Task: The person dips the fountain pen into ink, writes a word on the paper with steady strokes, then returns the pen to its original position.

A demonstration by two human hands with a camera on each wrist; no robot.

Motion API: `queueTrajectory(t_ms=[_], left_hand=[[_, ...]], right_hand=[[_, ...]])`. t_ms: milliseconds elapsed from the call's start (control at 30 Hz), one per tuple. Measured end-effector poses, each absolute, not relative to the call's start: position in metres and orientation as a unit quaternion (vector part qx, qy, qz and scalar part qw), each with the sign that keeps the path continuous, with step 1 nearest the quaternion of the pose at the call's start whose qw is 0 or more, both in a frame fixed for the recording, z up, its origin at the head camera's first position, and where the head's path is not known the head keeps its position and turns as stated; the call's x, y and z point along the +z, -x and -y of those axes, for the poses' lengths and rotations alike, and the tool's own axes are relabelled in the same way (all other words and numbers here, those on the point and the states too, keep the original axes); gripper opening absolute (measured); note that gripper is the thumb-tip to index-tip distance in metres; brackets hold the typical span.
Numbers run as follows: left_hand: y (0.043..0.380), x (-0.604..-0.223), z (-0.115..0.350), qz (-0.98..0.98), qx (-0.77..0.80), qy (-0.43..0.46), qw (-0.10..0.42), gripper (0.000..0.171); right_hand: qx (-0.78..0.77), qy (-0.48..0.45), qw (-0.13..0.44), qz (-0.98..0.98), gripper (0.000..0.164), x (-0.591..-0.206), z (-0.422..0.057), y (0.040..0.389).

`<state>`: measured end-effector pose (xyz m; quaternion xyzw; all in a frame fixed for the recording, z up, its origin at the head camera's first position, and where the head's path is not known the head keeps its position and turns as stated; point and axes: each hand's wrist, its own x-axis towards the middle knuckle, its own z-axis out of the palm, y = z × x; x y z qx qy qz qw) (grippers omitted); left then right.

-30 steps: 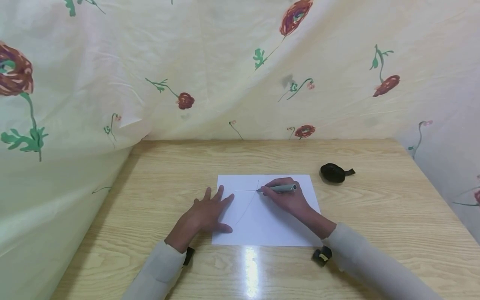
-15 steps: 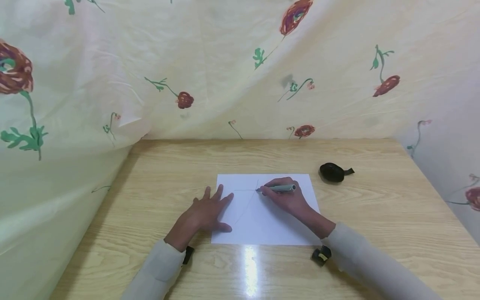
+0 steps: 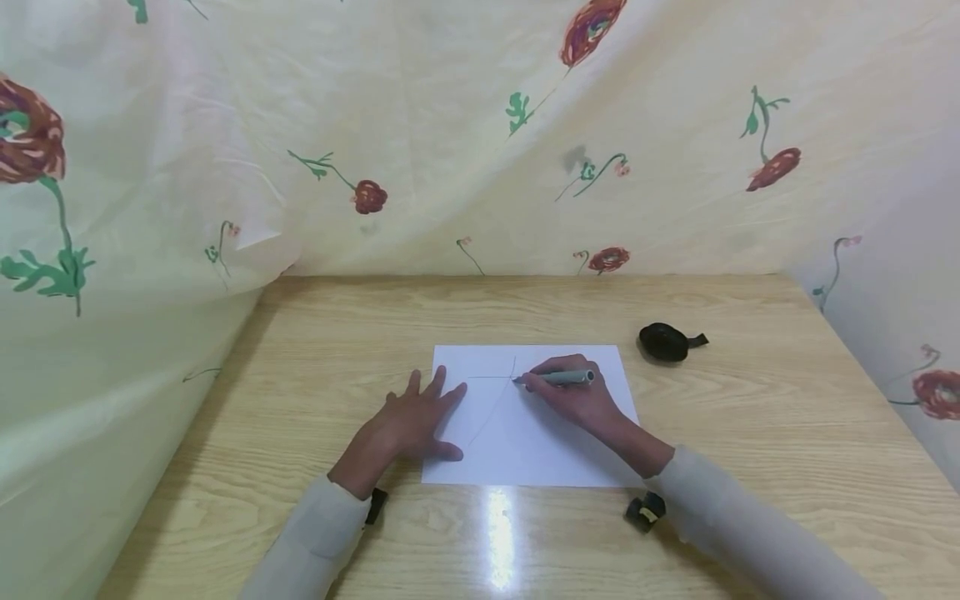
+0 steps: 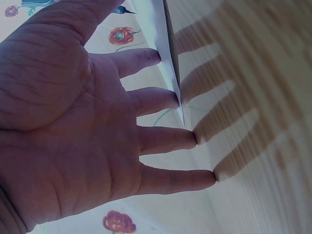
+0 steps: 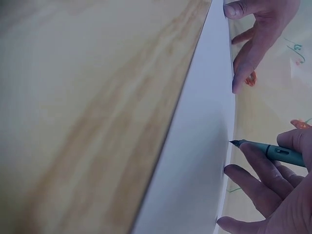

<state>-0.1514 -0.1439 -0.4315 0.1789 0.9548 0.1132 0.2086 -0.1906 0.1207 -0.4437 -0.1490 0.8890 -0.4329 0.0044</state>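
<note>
A white sheet of paper point(image 3: 517, 458) lies on the wooden table point(image 3: 337, 333), bearing thin lines: one level, one long and slanting, crossing near the top middle. My left hand point(image 3: 411, 421) spreads over the sheet's left edge, thumb and some fingertips on the paper. In the left wrist view the other fingers of that left hand point(image 4: 73, 122) reach the wood. My right hand point(image 3: 581, 400) pinches a teal pen point(image 3: 566, 377), its dark tip right by the crossing. The right wrist view shows the pen point(image 5: 263, 148) slanted, tip at the paper's surface.
A round black object with a short strap point(image 3: 663, 342) lies beyond the sheet's upper right corner. Black wrist devices show under both sleeves, one at the right cuff point(image 3: 645, 511). Flower-printed cloth point(image 3: 420, 150) hangs behind the table and along its sides.
The head view has tilted very slightly, shifting the scene upward. The pen tip has slipped a little below the level line's right end. My left hand keeps its place on the sheet.
</note>
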Motion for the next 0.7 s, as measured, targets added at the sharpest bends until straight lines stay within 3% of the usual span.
queueTrajectory(t_ms=[700], left_hand=[[0.152,-0.431,0.145,-0.954,0.117,-0.179,0.211,0.096]], right_hand=[[-0.411,0.134,0.024,-0.902,0.014,-0.439,-0.126,0.175]])
